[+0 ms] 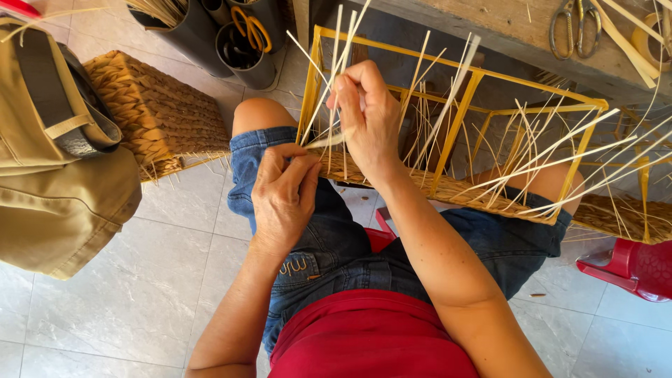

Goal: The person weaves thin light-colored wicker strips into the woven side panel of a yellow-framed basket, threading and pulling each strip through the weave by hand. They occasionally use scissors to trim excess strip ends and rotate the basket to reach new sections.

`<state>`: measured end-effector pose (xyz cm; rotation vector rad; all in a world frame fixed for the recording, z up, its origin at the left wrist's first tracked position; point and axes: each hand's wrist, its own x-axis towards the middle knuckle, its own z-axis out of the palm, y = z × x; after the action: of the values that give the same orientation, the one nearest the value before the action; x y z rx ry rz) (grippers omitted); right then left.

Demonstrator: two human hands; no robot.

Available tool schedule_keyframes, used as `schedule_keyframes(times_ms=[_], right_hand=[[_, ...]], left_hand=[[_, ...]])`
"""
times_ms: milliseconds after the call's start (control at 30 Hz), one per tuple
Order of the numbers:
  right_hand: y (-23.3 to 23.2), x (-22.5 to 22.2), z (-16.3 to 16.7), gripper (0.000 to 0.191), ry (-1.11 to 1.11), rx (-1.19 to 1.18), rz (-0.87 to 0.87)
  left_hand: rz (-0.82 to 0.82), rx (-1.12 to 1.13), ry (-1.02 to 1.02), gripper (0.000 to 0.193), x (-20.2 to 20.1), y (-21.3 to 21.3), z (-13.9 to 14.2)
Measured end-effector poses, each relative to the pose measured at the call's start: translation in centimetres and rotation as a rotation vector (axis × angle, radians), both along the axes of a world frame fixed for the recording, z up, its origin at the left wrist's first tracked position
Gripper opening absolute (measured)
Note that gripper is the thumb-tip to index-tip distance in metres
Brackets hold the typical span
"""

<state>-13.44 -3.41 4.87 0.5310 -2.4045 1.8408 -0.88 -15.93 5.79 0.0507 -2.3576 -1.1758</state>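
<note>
Floor [140,294] of pale grey tiles fills the lower left of the view. Above it, a tan canvas bag [49,175] hangs at the left edge, with a finished woven basket [154,112] lying on its side just beside it. A yellow metal frame [483,119] rests across the person's lap, over blue denim shorts [329,245]; its lower edge carries a partly woven band, and loose pale straw strands [546,161] stand and splay out from that band. A wooden bench [504,28] runs across the top right, with a pair of grey scissors [575,28] lying on it. Dark plastic tubes [238,42] stand at the top centre; one holds orange-handled scissors [250,28]. A red plastic stool [630,266] shows at the right edge.

The right hand [367,119] is raised at the frame's near left corner, its fingers pinched closed on several upright strands. The left hand [283,192] sits lower, over the left thigh, fingers curled tight on a single strand [325,141] that runs toward the right hand.
</note>
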Motion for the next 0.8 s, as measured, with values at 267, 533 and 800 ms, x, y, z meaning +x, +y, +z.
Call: schedule_keyframes(times_ms=[267, 533, 800], right_hand=[[0.8, 3.1, 2.9, 0.019, 0.079, -0.115, 0.062], [1.3, 5.2, 3.9, 0.02, 0.228, -0.077, 0.084], [1.4, 4.9, 4.4, 0.007, 0.251, -0.062, 0.177]], left_hand=[[-0.008, 0.015, 0.044, 0.015, -0.1, 0.6, -2.0], [-0.045, 0.124, 0.092, 0.014, -0.4, 0.9, -4.7], [-0.111, 0.109, 0.069, 0.015, -0.8, 0.2, -5.9]])
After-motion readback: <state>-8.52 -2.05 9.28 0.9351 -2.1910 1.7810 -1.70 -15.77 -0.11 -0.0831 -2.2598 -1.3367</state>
